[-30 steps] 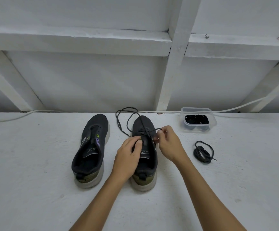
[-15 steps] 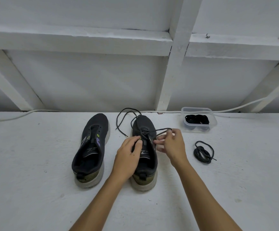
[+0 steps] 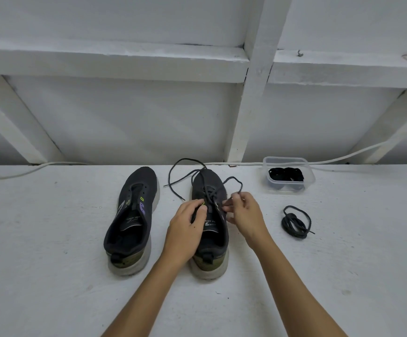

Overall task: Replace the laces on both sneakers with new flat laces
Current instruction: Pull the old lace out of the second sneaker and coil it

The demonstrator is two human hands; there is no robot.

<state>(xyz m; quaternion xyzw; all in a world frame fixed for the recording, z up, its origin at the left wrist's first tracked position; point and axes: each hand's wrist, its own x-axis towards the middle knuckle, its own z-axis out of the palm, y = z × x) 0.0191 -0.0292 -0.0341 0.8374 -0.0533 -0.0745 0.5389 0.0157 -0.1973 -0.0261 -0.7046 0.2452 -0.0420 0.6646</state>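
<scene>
Laces (image 3: 207,190) are half out of the right sneaker (image 3: 209,215): my left hand (image 3: 187,222) holds it down, my right hand (image 3: 243,212) pinches the lace, and next I pull it free.

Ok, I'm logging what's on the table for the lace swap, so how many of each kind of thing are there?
Dark knit sneakers: 2 (one unlaced, one part-laced)
Clear plastic tub holding black laces: 1
Loose coiled black lace: 1
Total: 4
</scene>
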